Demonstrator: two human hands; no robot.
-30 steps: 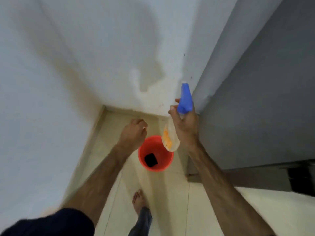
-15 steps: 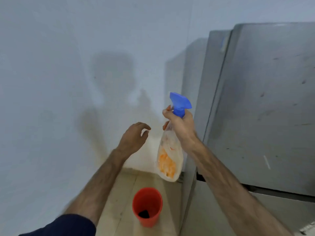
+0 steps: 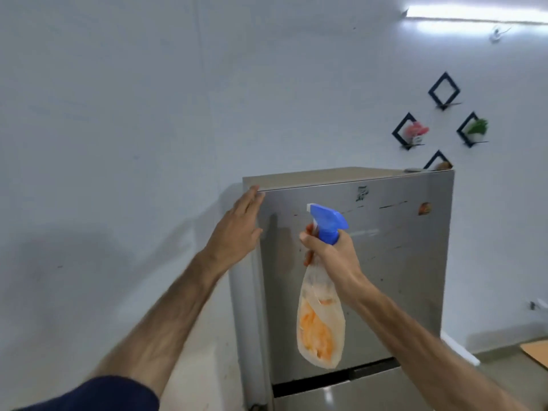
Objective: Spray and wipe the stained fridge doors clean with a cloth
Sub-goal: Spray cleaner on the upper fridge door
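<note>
Here, line by line:
Left hand (image 3: 237, 232): raised on a long, nearly straight bare forearm, palm flat against the upper left edge of the fridge (image 3: 400, 262); fingers (image 3: 252, 197) stretched out and together, tips at the top corner, holding nothing.
Left sleeve (image 3: 98, 394): dark blue, at the bottom left edge of the view.
Right hand (image 3: 332, 253): lifted in front of the upper door, wrist bent, fingers curled tight around the neck of the spray bottle (image 3: 321, 321), thumb across the near side.
Spray bottle: hangs upright from that grip, clear body with orange liquid low inside; the blue trigger head (image 3: 327, 222) stands above the hand with the nozzle aimed left, towards the door's left part. Whether a finger is on the trigger cannot be told.
Fridge: steel grey, standing against the pale wall (image 3: 118, 114); the upper door fills the middle of the view, the dark gap to the lower door shows below the bottle.
Stains (image 3: 391, 206): dark streaks and specks across the upper door, a darker smudge near the top edge, a small round orange sticker (image 3: 424, 209) to the right.
Wall shelves (image 3: 443, 91): black diamond frames on the wall above right of the fridge, two with small plants.
Cloth: not seen.
</note>
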